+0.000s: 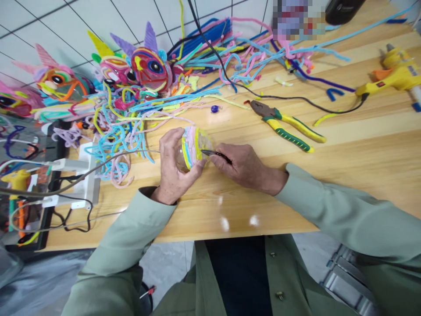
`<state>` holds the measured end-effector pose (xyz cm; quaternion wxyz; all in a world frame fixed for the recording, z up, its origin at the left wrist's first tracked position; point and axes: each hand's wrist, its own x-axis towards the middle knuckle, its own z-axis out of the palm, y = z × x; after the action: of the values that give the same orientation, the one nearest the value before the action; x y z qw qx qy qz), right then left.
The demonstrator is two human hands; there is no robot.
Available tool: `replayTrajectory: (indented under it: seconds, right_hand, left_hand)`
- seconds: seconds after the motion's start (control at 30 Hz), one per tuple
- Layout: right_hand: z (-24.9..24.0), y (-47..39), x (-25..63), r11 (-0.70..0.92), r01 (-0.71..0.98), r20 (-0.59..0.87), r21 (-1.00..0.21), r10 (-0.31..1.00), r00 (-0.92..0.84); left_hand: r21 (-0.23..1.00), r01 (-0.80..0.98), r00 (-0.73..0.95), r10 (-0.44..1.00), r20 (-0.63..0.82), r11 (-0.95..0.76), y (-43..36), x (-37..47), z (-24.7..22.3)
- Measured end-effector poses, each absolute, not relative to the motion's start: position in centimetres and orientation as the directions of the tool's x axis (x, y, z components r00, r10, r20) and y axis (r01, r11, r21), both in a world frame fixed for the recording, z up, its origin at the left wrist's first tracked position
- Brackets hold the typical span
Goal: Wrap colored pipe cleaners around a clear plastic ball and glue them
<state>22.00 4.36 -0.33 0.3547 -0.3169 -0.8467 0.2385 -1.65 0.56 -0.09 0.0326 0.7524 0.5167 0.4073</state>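
My left hand is wrapped around a clear plastic bottle piece banded with yellow, pink, lilac and pale blue pipe cleaners. My right hand grips a small dark tool with a narrow pointed tip; my fingers cover its handle, and I cannot tell whether it is tweezers or a knife. Its tip rests at or just over the yellow band on the bottle's right side. To the right of my hands lie pliers with yellow and green handles, jaws toward the wall.
Several pipe-cleaner animal heads stand along the tiled wall. Loose pipe cleaners are heaped behind and left. A yellow glue gun sits at far right, its black cord crossing the table. On the left, a white power strip carries plugs and cables.
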Motion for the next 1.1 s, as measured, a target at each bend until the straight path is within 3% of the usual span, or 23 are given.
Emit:
replayTrajectory:
  seconds: [0.27,1.1]
  right_hand:
    - [-0.3,4.3,21.93,0.707,0.334,0.503,-0.623,0.69,-0.52]
    - [-0.38,4.35,21.96,0.689,0.363,0.467,-0.627,0.706,-0.533]
  left_hand:
    - [0.486,0.72,0.151,0.794,0.589,-0.496,0.56,-1.68,-0.03]
    - [0.477,0.719,0.16,0.788,0.595,-0.506,0.77,-1.87,-0.26]
